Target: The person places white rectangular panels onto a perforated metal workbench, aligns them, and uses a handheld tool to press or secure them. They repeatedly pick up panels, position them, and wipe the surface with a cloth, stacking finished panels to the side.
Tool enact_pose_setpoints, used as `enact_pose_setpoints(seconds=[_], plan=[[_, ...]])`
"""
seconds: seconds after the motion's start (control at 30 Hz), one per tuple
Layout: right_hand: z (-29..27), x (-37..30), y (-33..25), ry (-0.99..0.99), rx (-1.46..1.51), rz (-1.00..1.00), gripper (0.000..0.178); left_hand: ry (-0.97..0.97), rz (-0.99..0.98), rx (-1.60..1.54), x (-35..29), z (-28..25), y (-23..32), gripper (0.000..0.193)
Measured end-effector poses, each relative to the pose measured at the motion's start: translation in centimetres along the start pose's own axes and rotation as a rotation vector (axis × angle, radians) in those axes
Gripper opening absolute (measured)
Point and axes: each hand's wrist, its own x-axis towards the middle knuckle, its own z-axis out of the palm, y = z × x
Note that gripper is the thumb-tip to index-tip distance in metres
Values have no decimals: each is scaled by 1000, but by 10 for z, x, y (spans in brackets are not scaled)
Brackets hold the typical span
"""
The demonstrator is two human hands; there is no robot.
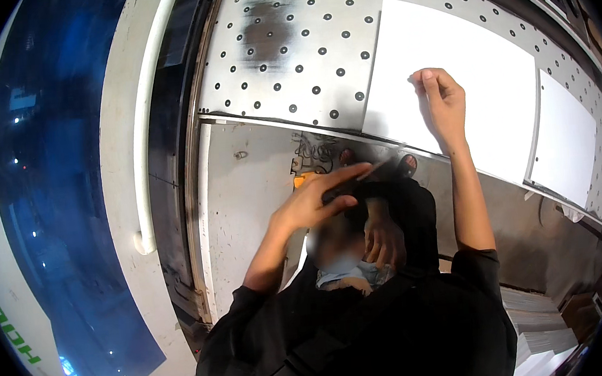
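Note:
Above a large white sheet (478, 96) is my right hand (442, 99), its fingers curled in and the thumb bent toward them. Anything in that grip is hidden or too small to name. Nearer to me and further left, my left hand (316, 197) has its fingers stretched out and the thumb apart. A thin dark strip (379, 169) shows by its fingertips; I cannot tell whether it touches them. The white sheet lies on a light table top (335, 40) dotted with dark round spots. To its right is a smaller white sheet (565, 135).
Below my left hand show another hand (384, 243) and a blurred head with light blue cloth (350, 274). At left stands a white machine body (126, 166) with a dark blue panel (69, 206) and a white tube (142, 130). White stacked boards (538, 332) are at lower right.

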Motion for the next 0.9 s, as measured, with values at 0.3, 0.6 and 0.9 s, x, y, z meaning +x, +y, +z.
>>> enact_pose_setpoints(seconds=[0.3, 0.6, 0.9], plan=[[22, -23, -22, -228, 32, 153, 27, 520, 38, -130, 24, 2, 4, 58], [93, -72, -50, -368, -131, -285, 74, 681, 93, -254, 73, 5, 36, 85], [13, -79, -57, -1096, 244, 165, 45, 1339, 255, -420, 38, -106, 1, 41]])
